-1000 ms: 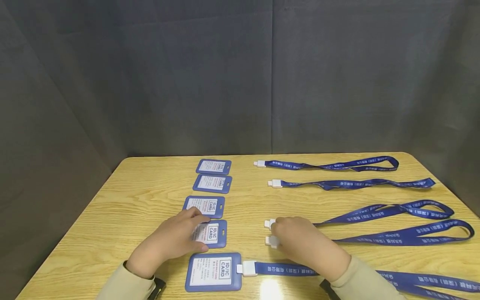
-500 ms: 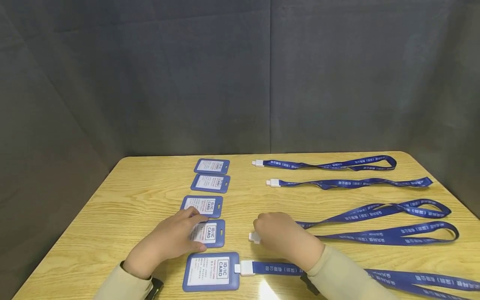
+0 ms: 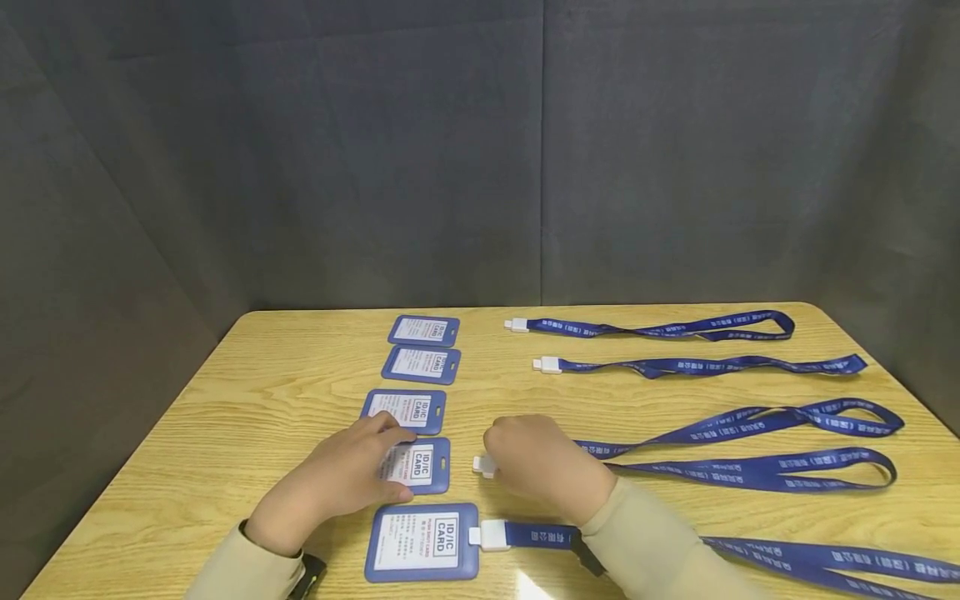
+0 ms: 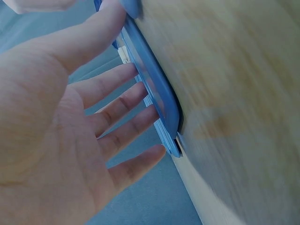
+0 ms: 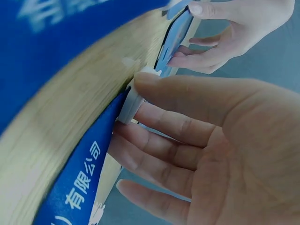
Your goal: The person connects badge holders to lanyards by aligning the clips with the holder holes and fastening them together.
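Observation:
My left hand (image 3: 352,467) spans a blue ID card holder (image 3: 422,467), thumb at its near edge and fingers at its far edge. It lies flat on the table, its slot facing right. Between thumb and fingers, my right hand (image 3: 547,462) pinches the white clip (image 5: 131,103) of a blue lanyard (image 3: 787,473). The clip's pale tip (image 3: 482,467) points left, a short gap from the holder's slot. Behind the right hand trails the strap (image 5: 91,171), ending in a loop at right. Directly below, a card holder (image 3: 422,546) is joined to a white clip (image 3: 492,535) and lanyard.
Up the table's left side lie more card holders (image 3: 405,410), (image 3: 422,365), (image 3: 424,331) in a column. Other blue lanyards (image 3: 720,367), (image 3: 660,329), (image 3: 750,427) stretch along the right. A dark curtain (image 3: 450,167) stands behind the wooden table (image 3: 225,400).
My right hand has taken one clip and moved left toward the card holder, drawing its lanyard along. Another lanyard's clip end is now hidden behind that hand. The left hand stays put.

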Demonstrator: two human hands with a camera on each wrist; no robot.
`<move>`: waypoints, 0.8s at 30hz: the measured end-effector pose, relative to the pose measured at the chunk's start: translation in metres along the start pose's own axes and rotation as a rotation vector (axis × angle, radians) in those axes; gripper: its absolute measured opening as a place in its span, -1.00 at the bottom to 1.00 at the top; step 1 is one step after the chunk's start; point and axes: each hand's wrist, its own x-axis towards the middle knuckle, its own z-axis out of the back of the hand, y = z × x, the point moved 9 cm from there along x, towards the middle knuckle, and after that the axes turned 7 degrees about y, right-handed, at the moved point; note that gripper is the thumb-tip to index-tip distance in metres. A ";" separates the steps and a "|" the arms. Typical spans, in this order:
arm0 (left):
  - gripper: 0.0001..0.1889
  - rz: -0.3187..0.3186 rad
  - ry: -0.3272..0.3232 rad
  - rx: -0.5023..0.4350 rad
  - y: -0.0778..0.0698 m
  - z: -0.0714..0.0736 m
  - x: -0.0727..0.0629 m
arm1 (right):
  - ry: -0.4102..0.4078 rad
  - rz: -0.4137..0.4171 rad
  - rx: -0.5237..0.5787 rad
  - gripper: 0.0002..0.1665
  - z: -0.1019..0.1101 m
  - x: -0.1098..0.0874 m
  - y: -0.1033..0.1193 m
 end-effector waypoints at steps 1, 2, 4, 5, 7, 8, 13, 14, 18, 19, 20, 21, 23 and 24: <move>-0.29 0.000 -0.001 0.001 0.000 0.000 0.000 | -0.001 -0.001 -0.001 -0.93 0.000 0.002 0.001; -0.29 0.000 -0.001 0.000 0.000 0.000 0.000 | -0.001 -0.003 0.001 -0.94 0.000 0.003 0.001; -0.29 0.001 -0.003 0.000 0.000 0.000 0.000 | -0.003 -0.007 0.015 -0.96 0.000 0.006 0.002; -0.29 0.001 -0.004 0.000 0.000 0.000 0.000 | -0.003 -0.011 0.022 -0.96 0.000 0.008 0.003; -0.29 -0.001 -0.008 -0.002 0.000 0.000 0.000 | -0.003 -0.020 0.023 -0.95 -0.001 0.010 0.004; -0.29 -0.002 -0.008 -0.004 0.000 0.000 0.000 | -0.002 -0.026 0.016 -0.94 -0.001 0.011 0.004; -0.29 -0.003 -0.010 -0.007 0.000 0.000 0.000 | -0.007 -0.051 -0.038 -0.92 -0.002 0.014 0.008; -0.29 -0.004 -0.011 -0.008 -0.001 0.000 0.000 | -0.011 -0.052 -0.051 -0.90 -0.002 0.015 0.009; -0.29 -0.009 -0.011 -0.009 -0.001 0.000 -0.001 | -0.027 -0.042 -0.083 -0.85 -0.002 0.016 0.012; -0.29 -0.010 -0.011 -0.008 -0.001 0.000 0.000 | -0.029 -0.042 -0.091 -0.84 -0.002 0.017 0.013; -0.29 -0.011 -0.011 -0.007 -0.002 0.000 0.000 | -0.030 -0.041 -0.096 -0.84 -0.003 0.018 0.013; -0.28 -0.013 -0.011 -0.005 -0.002 0.000 -0.001 | -0.029 -0.040 -0.099 -0.84 -0.003 0.018 0.013; -0.28 -0.009 -0.009 -0.002 -0.002 0.000 0.000 | -0.030 -0.042 -0.108 -0.84 -0.004 0.019 0.013; -0.28 -0.006 -0.006 -0.002 -0.002 0.000 0.000 | -0.035 -0.041 -0.113 -0.85 -0.004 0.020 0.013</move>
